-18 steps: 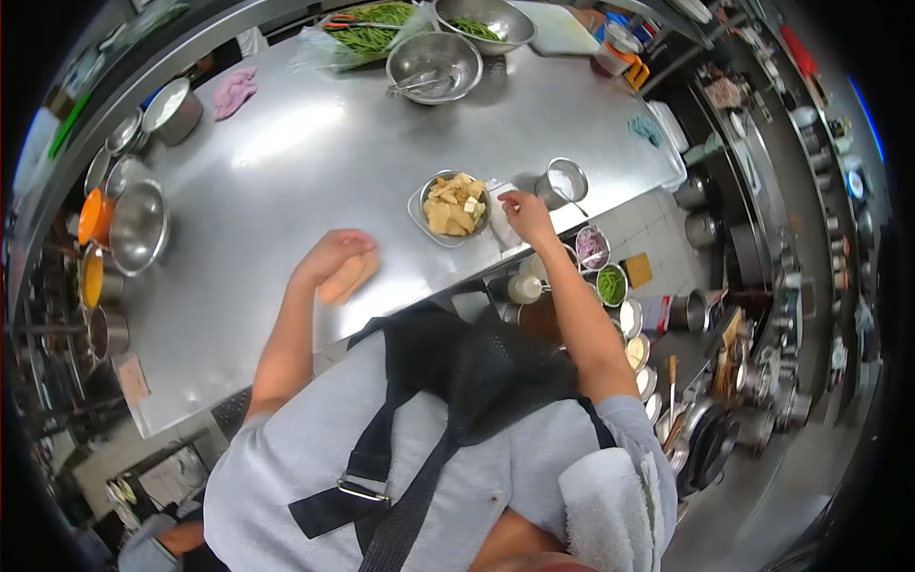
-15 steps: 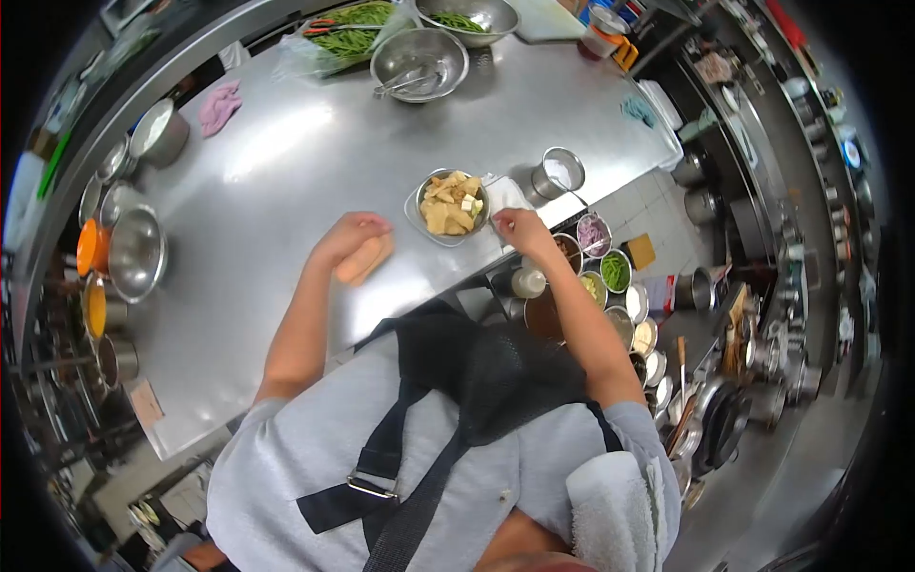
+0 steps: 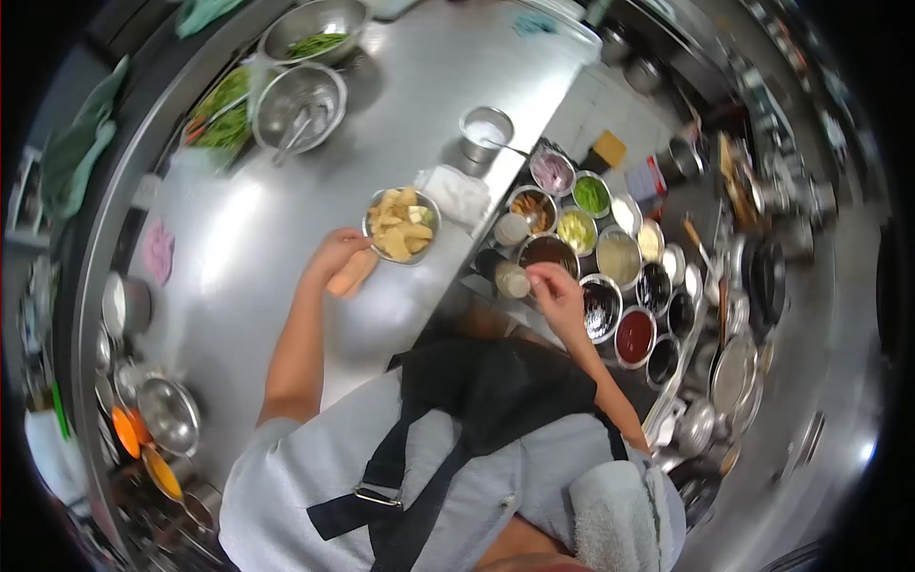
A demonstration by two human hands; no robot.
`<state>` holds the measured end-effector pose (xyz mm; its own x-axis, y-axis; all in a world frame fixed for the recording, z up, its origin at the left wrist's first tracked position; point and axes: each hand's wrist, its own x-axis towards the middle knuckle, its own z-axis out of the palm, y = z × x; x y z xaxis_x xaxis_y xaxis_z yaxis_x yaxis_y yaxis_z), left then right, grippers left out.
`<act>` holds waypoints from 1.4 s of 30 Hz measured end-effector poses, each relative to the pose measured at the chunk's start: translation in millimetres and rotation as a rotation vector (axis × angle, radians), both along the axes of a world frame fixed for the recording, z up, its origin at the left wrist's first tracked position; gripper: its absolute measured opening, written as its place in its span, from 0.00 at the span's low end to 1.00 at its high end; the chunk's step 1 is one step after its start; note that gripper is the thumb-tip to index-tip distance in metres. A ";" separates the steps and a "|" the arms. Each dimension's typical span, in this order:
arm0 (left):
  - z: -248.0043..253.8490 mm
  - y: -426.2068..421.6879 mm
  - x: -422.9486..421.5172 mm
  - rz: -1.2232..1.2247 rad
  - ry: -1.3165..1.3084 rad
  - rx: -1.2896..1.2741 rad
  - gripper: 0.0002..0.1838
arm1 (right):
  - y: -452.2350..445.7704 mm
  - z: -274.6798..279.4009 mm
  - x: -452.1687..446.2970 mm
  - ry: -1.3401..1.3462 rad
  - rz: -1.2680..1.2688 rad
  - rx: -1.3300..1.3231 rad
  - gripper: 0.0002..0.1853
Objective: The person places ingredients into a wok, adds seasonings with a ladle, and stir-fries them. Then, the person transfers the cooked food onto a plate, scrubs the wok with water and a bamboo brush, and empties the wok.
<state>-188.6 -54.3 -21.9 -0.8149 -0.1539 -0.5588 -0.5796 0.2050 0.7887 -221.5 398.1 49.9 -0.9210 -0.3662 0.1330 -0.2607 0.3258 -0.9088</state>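
Has the left hand (image 3: 341,254) at the near left rim of the bowl (image 3: 439,217) of yellow pieces (image 3: 396,236) on the counter (image 3: 248,315), with fingers bunched; cannot tell if gripping. Holds the right hand (image 3: 559,294) well apart from the bowl, beside the bottle (image 3: 513,280), with fingertips together; cannot tell if pinching anything. Shows a white cloth (image 3: 457,194) just beyond the bowl, toward the right.

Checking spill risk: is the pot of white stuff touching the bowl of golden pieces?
Apart: the head view shows tabletop and white cloth between pot and bowl.
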 end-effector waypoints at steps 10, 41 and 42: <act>9.2 31.2 6.4 0.161 -0.080 0.161 0.09 | 19.7 -169.6 78.2 -1.524 -0.363 -1.114 0.43; 116.3 143.7 26.2 0.275 0.143 0.174 0.11 | 184.6 -79.0 159.6 -0.985 -0.396 -0.593 0.26; 116.8 136.9 23.2 0.192 0.182 0.092 0.12 | 209.4 -68.7 174.5 -0.936 -0.488 -0.570 0.26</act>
